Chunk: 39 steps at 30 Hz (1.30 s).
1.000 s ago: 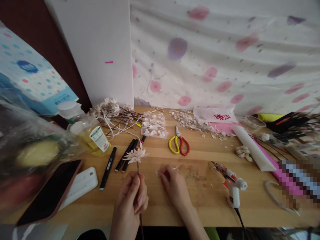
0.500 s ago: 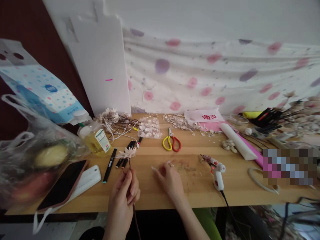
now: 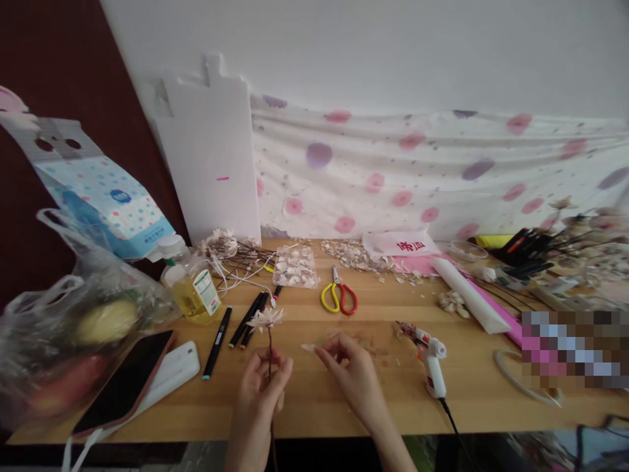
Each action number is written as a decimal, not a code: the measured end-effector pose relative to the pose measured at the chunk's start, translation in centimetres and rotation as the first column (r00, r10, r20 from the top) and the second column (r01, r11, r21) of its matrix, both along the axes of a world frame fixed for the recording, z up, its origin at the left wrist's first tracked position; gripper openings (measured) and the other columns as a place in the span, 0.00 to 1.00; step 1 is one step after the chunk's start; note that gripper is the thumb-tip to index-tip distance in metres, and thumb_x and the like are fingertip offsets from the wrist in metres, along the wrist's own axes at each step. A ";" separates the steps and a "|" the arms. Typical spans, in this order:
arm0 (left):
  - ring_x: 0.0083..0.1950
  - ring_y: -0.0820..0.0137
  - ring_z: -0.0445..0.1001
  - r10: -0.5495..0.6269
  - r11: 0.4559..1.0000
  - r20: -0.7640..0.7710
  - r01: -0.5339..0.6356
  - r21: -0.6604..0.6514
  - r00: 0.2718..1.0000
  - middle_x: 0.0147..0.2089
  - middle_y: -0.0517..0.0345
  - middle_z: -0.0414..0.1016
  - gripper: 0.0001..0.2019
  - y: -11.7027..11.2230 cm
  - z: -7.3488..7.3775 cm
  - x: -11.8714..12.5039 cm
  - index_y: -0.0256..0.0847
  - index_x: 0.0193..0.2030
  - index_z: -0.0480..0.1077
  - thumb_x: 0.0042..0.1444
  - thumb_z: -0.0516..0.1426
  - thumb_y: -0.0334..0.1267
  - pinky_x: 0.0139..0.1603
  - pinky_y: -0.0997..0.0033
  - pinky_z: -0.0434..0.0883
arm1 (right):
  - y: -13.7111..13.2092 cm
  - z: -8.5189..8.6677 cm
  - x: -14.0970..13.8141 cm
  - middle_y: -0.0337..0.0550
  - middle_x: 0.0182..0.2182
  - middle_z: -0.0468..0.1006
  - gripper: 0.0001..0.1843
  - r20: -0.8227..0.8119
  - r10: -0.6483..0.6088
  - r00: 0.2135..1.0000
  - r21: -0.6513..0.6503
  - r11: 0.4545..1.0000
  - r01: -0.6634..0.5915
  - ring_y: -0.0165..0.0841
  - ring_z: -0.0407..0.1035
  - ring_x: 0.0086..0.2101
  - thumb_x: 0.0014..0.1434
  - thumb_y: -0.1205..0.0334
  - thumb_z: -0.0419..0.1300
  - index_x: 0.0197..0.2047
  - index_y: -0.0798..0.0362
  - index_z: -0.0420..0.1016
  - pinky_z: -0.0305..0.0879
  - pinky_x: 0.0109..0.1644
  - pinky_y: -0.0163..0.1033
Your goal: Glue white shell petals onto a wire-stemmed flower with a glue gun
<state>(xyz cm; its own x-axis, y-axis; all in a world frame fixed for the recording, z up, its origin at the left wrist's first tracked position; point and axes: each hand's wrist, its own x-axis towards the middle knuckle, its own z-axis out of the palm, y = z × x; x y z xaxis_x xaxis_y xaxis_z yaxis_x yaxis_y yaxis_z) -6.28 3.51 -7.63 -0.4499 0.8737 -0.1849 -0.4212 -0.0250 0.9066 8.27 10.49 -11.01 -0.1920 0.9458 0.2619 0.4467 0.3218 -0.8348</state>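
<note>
"What moved?"
"The head view tipped up; the table [image 3: 304, 410] sits lower."
"And the hands?"
"The left hand [image 3: 256, 387] closes narrowly on the stem [image 3: 269, 344] of one pale flower [image 3: 265, 318], upright above the table; the right hand [image 3: 346, 373] pinches one small petal [image 3: 307, 347]."
"Containers?"
"One clear tray [image 3: 276, 280], full of petals [image 3: 296, 265]"

Backdrop cloth [image 3: 383, 177] — white, pink and purple blotches. Scissors [image 3: 339, 299] — one yellow handle, one red. Carton [image 3: 111, 200]: pale blue, pink and blue dots. Flower [image 3: 266, 318]: creamy white.
</note>
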 end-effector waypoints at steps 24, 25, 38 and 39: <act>0.16 0.85 0.47 -0.137 0.990 0.089 0.134 0.037 0.987 0.26 0.65 0.69 0.20 -0.4 1.4 2.0 0.40 0.33 0.72 0.53 0.64 0.57 0.17 0.81 0.45 | -3.3 6.1 1.2 0.37 0.26 0.81 0.07 -0.191 0.047 0.980 0.216 0.976 -0.005 0.31 0.76 0.28 0.61 0.61 0.65 0.31 0.49 0.78 0.70 0.32 0.32; 0.16 0.86 0.49 -0.133 0.991 0.093 0.129 0.043 0.987 0.29 0.64 0.71 0.20 -0.5 1.9 2.0 0.40 0.33 0.72 0.52 0.65 0.56 0.17 0.81 0.45 | -3.3 6.6 1.4 0.37 0.27 0.81 0.06 -0.174 0.045 0.984 0.260 0.966 0.001 0.31 0.76 0.28 0.62 0.61 0.65 0.31 0.49 0.78 0.71 0.32 0.31; 0.15 0.86 0.42 -0.327 0.945 0.226 0.323 0.056 0.918 0.20 0.68 0.66 0.24 -1.2 6.2 3.1 0.40 0.27 0.70 0.41 0.70 0.58 0.15 0.82 0.40 | -2.8 12.9 2.0 0.39 0.33 0.83 0.07 0.105 0.093 0.990 0.649 0.748 -0.139 0.29 0.78 0.33 0.66 0.70 0.59 0.42 0.50 0.77 0.73 0.38 0.32; 0.15 0.86 0.41 -0.345 0.938 0.224 0.339 0.065 0.911 0.20 0.68 0.66 0.23 -1.2 6.2 3.2 0.40 0.27 0.70 0.42 0.70 0.58 0.15 0.81 0.40 | -2.8 13.0 2.1 0.39 0.33 0.83 0.07 0.109 0.090 0.990 0.655 0.743 -0.140 0.29 0.78 0.33 0.66 0.70 0.60 0.41 0.50 0.77 0.73 0.38 0.31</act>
